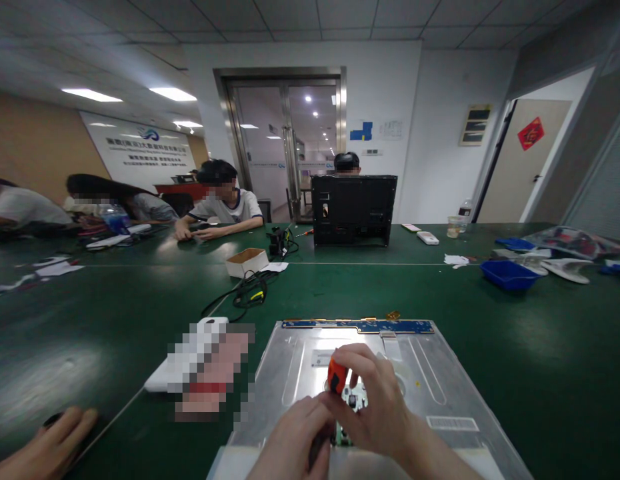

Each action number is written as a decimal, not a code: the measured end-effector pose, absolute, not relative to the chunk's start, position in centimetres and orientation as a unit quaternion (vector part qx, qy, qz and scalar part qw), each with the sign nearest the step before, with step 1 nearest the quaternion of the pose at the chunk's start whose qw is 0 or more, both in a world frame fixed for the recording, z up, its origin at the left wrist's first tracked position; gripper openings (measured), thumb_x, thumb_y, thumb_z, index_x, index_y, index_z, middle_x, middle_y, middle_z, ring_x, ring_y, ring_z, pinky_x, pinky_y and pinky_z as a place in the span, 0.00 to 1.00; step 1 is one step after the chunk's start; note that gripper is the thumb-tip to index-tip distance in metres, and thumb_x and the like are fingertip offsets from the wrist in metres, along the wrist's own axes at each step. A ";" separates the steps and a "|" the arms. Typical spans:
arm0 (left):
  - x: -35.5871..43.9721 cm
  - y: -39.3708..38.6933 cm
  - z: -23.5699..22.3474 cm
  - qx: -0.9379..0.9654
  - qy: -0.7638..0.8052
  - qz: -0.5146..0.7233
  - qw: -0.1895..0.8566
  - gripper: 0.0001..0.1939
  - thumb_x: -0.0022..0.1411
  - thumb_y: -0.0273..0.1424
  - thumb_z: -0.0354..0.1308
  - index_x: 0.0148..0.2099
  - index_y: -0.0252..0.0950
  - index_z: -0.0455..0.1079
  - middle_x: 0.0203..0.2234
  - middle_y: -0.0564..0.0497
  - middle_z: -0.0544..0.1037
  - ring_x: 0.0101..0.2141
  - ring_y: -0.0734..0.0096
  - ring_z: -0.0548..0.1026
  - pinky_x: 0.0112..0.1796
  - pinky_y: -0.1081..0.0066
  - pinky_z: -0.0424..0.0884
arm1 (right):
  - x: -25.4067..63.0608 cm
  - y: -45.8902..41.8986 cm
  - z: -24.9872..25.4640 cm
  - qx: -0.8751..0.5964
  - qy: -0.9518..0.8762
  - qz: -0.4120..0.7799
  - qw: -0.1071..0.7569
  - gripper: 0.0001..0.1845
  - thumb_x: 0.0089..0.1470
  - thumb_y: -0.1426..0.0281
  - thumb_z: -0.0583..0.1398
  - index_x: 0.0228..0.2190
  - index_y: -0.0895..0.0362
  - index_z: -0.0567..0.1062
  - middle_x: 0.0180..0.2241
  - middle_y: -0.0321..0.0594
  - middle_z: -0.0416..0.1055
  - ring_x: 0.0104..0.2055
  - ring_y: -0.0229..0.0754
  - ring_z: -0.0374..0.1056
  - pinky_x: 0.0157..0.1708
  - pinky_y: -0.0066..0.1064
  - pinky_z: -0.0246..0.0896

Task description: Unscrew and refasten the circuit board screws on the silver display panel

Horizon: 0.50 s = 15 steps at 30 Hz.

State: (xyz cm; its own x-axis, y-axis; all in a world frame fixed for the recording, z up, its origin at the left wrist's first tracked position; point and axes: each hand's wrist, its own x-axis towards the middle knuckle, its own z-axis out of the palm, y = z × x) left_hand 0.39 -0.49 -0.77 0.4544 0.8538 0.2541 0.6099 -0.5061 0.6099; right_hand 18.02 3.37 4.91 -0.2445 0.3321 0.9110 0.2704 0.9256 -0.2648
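A silver metal panel (pixel 440 373) lies flat on the green table (pixel 90 333) right in front of me, with a blue circuit strip (pixel 360 326) along its far edge. Both my hands meet over its middle. My right hand (pixel 377 407) is closed round the orange handle of a screwdriver (pixel 335 377), which stands upright over a small circuit board (pixel 351 400). My left hand (pixel 295 443) is closed lower down, against the tool's dark shaft. The tip is hidden by my fingers.
Another person's hand (pixel 50 447) rests at the bottom left. A white device (pixel 210 325) lies left of the panel. Beyond are black cables (pixel 250 293), a cardboard box (pixel 247 261), a black monitor back (pixel 353 210) and a blue tray (pixel 507 273). Several people sit across the table.
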 end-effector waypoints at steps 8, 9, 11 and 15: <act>0.5 -0.7 0.1 0.819 0.451 0.275 0.224 0.11 0.56 0.23 0.52 0.40 0.38 0.71 0.35 0.47 0.77 0.35 0.63 0.73 0.41 0.69 0.72 | 18.1 3.2 4.9 -0.194 -0.791 0.026 0.580 0.21 0.58 0.75 0.56 0.53 0.56 0.66 0.44 0.47 0.71 0.37 0.43 0.73 0.32 0.32 0.75; 0.6 -0.7 0.1 0.818 0.454 0.273 0.225 0.10 0.57 0.23 0.52 0.39 0.38 0.71 0.35 0.47 0.77 0.35 0.63 0.73 0.42 0.69 0.72 | 18.1 3.2 5.0 -0.194 -0.791 0.029 0.580 0.22 0.57 0.75 0.55 0.54 0.56 0.66 0.44 0.47 0.71 0.38 0.43 0.74 0.32 0.33 0.75; 0.6 -0.7 0.0 0.816 0.460 0.271 0.223 0.09 0.57 0.24 0.52 0.38 0.38 0.71 0.35 0.47 0.77 0.35 0.63 0.73 0.42 0.68 0.72 | 18.2 3.2 5.2 -0.191 -0.791 0.039 0.580 0.23 0.57 0.76 0.55 0.54 0.57 0.66 0.43 0.47 0.72 0.39 0.44 0.74 0.33 0.33 0.76; 0.5 -0.7 -0.3 0.813 0.464 0.273 0.221 0.09 0.56 0.24 0.52 0.37 0.38 0.71 0.35 0.47 0.77 0.35 0.62 0.73 0.42 0.67 0.72 | 18.2 3.1 5.3 -0.187 -0.792 0.051 0.579 0.22 0.58 0.76 0.54 0.54 0.57 0.64 0.42 0.47 0.73 0.41 0.45 0.74 0.34 0.33 0.76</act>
